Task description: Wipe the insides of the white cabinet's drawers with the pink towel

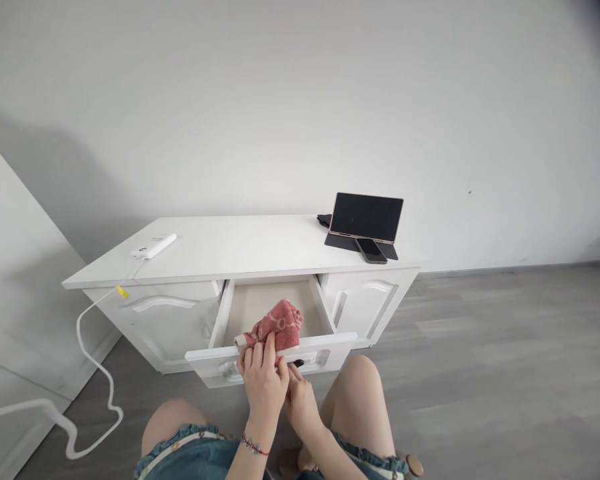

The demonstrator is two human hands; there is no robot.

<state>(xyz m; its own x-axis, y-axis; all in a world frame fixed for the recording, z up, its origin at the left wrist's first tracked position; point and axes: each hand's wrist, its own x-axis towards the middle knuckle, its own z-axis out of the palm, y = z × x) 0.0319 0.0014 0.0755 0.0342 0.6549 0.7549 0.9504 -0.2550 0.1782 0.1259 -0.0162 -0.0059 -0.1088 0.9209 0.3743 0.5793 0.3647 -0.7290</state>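
Observation:
A pulled-out white drawer sits in the middle of a low white cabinet. My left hand, with a beaded red bracelet at the wrist, presses a pink patterned cloth onto the top edge of the drawer front. The cloth is bunched and partly hangs over into the drawer. Close beside it, my right hand is curled at the outer face of the drawer front, around a small dark handle. Its fingertips are partly hidden.
On the cabinet top, a tablet stands in a dark folio at the right, with a phone before it. A white device lies at the left; its white cable hangs to the floor. My knees flank the drawer.

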